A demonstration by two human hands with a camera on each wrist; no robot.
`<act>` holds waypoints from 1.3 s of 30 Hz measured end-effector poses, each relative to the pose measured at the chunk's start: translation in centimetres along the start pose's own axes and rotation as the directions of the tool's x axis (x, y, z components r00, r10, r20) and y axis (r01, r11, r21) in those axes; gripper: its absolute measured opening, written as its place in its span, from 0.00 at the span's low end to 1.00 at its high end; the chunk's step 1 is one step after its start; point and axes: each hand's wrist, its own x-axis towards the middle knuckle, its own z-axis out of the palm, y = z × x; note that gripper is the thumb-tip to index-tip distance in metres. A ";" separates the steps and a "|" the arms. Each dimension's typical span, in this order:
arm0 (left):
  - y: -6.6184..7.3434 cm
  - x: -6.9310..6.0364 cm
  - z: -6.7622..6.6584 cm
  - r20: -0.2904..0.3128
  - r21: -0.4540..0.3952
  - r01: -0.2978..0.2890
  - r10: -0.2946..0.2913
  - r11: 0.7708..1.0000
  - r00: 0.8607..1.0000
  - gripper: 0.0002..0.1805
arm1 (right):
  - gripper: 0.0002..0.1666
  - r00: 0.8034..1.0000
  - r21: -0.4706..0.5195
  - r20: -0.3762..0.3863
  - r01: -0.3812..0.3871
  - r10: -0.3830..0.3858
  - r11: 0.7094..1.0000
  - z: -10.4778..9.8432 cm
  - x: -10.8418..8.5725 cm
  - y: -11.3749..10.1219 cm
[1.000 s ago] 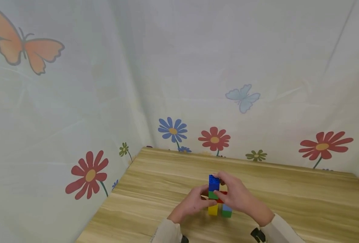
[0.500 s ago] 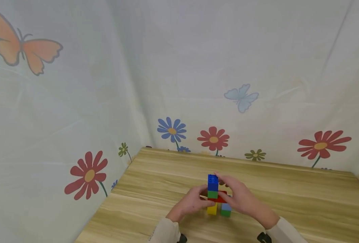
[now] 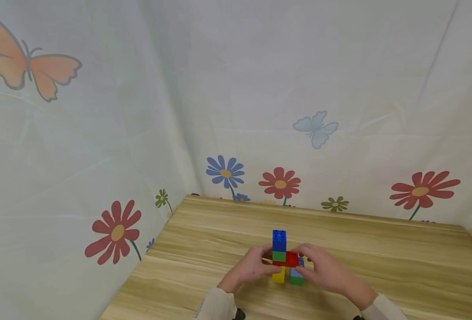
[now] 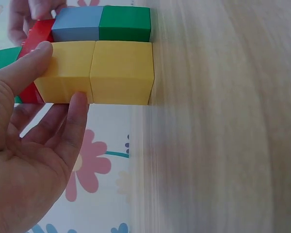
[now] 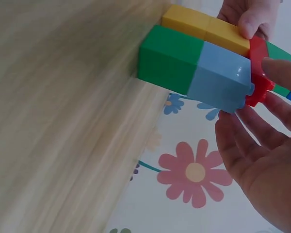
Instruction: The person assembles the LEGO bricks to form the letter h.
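Observation:
A toy-brick structure stands on the table in two columns. The left one is made of yellow bricks (image 4: pixel 121 73); the right one has a light blue brick (image 5: pixel 220 77) over a green brick (image 5: pixel 169 53). A red brick (image 3: pixel 291 259) lies across both, leaving some light blue studs bare at the right. On its left end sit another green brick (image 3: pixel 279 256) and a dark blue brick (image 3: pixel 279 241). My left hand (image 3: pixel 254 265) grips the upper yellow brick and the red brick's edge. My right hand (image 3: pixel 325 269) holds the red brick's right end between thumb and fingers, fingertips by the light blue brick.
The wood-grain table (image 3: pixel 220 226) spreads out around the structure. A pale cloth wall (image 3: pixel 236 89) printed with flowers and butterflies rises behind the table and along its left side.
My right hand has let go of the dark blue brick and moved down and right to the red brick's right end. The left hand has kept its grip.

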 end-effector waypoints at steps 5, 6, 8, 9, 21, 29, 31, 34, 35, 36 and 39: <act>0.1 0.1 0.2 -0.004 0.012 -0.001 0.001 1.000 1.000 0.19 | 0.22 0.999 0.016 -0.020 0.033 -0.033 0.999 0.3 -0.5 0.6; 0.1 0.1 0.2 -0.004 0.015 0.003 -0.003 1.000 1.000 0.18 | 0.22 0.999 0.020 -0.026 0.042 -0.041 0.999 0.4 -0.6 0.7; 0.2 0.1 0.2 -0.005 0.027 0.007 -0.006 1.000 1.000 0.18 | 0.23 0.998 0.037 -0.036 0.050 -0.048 0.998 0.4 -0.7 0.9; 0.2 0.1 0.3 -0.006 0.036 0.006 -0.006 0.999 1.000 0.18 | 0.23 0.998 0.044 -0.039 0.050 -0.049 0.998 0.4 -0.8 0.9; 0.5 0.2 0.8 -0.001 0.076 0.031 -0.031 0.997 1.000 0.15 | 0.28 1.000 0.080 -0.013 -0.006 0.007 0.997 0.3 -1.2 1.4; 0.7 0.4 1.3 -0.053 0.066 0.068 -0.064 0.995 0.997 0.17 | 0.32 0.997 0.056 0.005 -0.077 0.077 0.995 0.4 -1.3 1.7; 0.8 0.5 1.4 -0.065 0.068 0.071 -0.067 0.995 0.996 0.19 | 0.33 0.996 0.039 0.005 -0.091 0.091 0.995 0.4 -1.3 1.8; 0.9 0.7 1.5 -0.086 0.081 0.084 -0.077 0.993 0.993 0.21 | 0.34 0.994 0.018 0.010 -0.108 0.108 0.994 0.5 -1.2 2.0; 0.9 0.7 1.5 -0.094 0.086 0.090 -0.082 0.992 0.992 0.21 | 0.34 0.994 0.013 0.011 -0.113 0.113 0.993 0.5 -1.2 2.0; 0.9 0.8 1.5 -0.101 0.092 0.095 -0.085 0.991 0.991 0.21 | 0.34 0.993 0.012 0.013 -0.115 0.114 0.993 0.5 -1.2 2.0; 0.8 1.0 1.6 -0.119 0.108 0.102 -0.089 0.989 0.989 0.21 | 0.35 0.993 0.015 0.021 -0.112 0.112 0.994 0.5 -1.1 2.1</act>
